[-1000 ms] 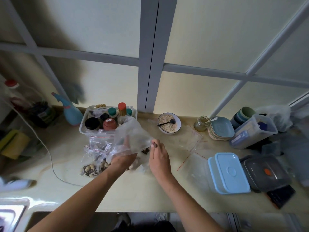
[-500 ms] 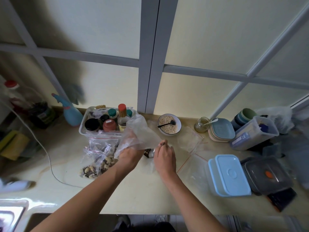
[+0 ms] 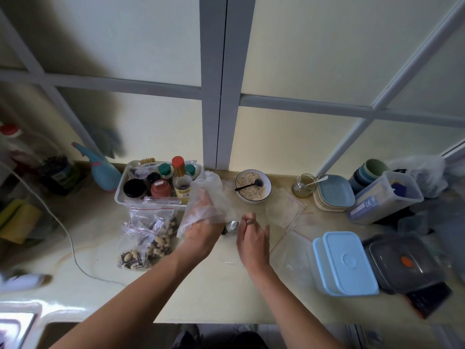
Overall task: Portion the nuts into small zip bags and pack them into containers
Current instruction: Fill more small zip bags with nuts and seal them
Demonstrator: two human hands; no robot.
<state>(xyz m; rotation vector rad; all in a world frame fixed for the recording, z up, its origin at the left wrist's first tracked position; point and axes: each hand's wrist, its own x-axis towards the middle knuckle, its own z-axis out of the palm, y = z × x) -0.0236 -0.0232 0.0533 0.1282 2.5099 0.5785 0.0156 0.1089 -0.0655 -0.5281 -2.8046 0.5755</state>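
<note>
My left hand (image 3: 201, 230) grips a large clear plastic bag (image 3: 208, 197) and holds it up over the counter. My right hand (image 3: 253, 238) pinches the handle of a metal spoon (image 3: 232, 226), whose bowl sits just under the bag's lower edge, with some dark nuts beside it. To the left lie filled small zip bags of mixed nuts (image 3: 147, 238) in a pile. Empty zip bags (image 3: 284, 210) lie flat to the right. A light blue lidded container (image 3: 344, 263) stands at the right.
A white basket of bottles and jars (image 3: 161, 182) stands at the back. A bowl of oats with a black spoon (image 3: 253, 186), a glass jar (image 3: 304, 185), stacked plates (image 3: 333, 192), a clear tub (image 3: 385, 197) and a dark lidded box (image 3: 405, 263) fill the right side. A cable (image 3: 70, 238) crosses the left.
Both hands have shifted to the right along the counter. The left hand has carried the big bag away from the nut pile, and the spoon's bowl now shows beside my right hand.
</note>
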